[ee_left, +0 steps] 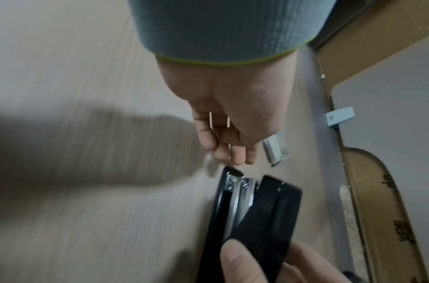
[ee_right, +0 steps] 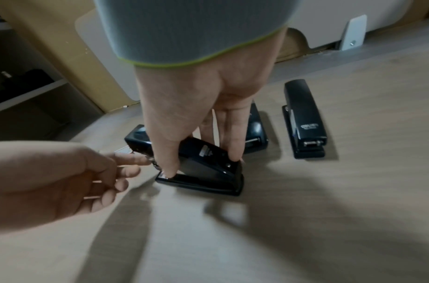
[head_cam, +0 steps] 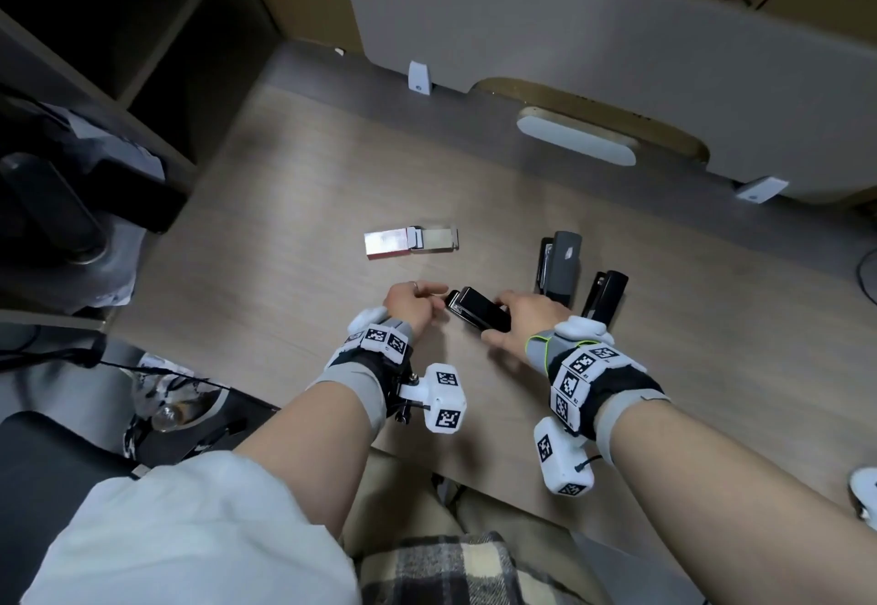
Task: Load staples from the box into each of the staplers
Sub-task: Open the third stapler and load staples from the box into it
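A small black stapler (head_cam: 479, 311) lies on the wooden desk (head_cam: 294, 205) between my hands. My right hand (head_cam: 518, 325) grips it from above, thumb on one side and fingers on the other (ee_right: 234, 151). Its metal magazine (ee_left: 239, 199) shows between base and cover. My left hand (head_cam: 412, 304) sits at the stapler's front end with loosely curled fingers (ee_left: 232, 157); the index fingertip (ee_right: 142, 159) touches the metal tip. I see no staples in that hand. The staple box (head_cam: 409, 243) lies slid open farther back.
Two more black staplers stand to the right, a larger one (head_cam: 561, 267) and a slimmer one (head_cam: 608, 297), close behind my right hand. A grey partition (head_cam: 593, 53) with white brackets borders the desk's far side. A shelf unit (head_cam: 95, 58) stands at left.
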Motion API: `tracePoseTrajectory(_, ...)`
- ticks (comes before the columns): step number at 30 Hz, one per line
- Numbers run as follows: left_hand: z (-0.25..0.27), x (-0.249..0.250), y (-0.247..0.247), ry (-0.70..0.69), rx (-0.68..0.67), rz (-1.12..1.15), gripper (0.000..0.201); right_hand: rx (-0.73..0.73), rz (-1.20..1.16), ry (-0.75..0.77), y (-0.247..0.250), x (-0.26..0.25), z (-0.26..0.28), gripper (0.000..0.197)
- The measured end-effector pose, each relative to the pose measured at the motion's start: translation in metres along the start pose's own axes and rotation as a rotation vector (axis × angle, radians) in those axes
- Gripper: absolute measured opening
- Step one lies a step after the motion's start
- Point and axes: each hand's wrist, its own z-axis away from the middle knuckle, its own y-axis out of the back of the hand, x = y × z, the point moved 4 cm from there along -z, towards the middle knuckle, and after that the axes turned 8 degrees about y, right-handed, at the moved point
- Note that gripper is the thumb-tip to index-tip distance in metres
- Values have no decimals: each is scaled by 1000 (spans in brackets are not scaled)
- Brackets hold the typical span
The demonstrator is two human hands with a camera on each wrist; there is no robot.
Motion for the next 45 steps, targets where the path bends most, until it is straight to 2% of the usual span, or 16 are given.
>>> tracePoseTrajectory(4,-5,30,17,14,-8,-8,40,-37,-10,-61,16,-7,-1,32)
tracePoseTrajectory(9,-7,74,2,-46,-12,-106,37,128,-144,-206,49,2,12,34)
tracePoseTrajectory(14,12,115,-57,-134,-78,-129,32,273,-212,-420,84,50,44,41)
tracePoseTrajectory(18,30,121,-101,-141,-99,-217,31,367,-350,-588,77,98,69,50)
tracePoseTrajectory(23,40,105,-157,-113,-123,-386,59,331,-440,-713,51,154,88,48)
tracePoseTrajectory(27,36,87,-178,-119,-73,-437,58,288,-505,-718,29,177,79,47)
tracePoseTrajectory(31,22,74,-177,-137,-19,-515,51,242,-457,-701,19,189,72,50)
tracePoseTrajectory(36,31,82,-174,-139,-87,-534,55,234,-445,-684,20,188,66,53)
tracePoseTrajectory(37,32,83,-174,-146,-88,-517,57,278,-394,-670,22,187,65,56)
tracePoseTrajectory(39,32,84,-175,-143,-92,-448,63,473,-261,-595,37,182,65,57)
tracePoseTrajectory(40,33,87,-174,-127,-88,-414,67,564,-208,-533,45,177,63,51)
tracePoseTrajectory(41,35,89,-173,-115,-80,-377,68,595,-196,-455,52,170,57,45)
tracePoseTrajectory(43,33,94,-165,-104,-50,-313,62,507,-231,-340,53,151,41,38)
tracePoseTrajectory(45,28,95,-148,-96,-36,-237,53,357,-274,-373,38,134,23,45)
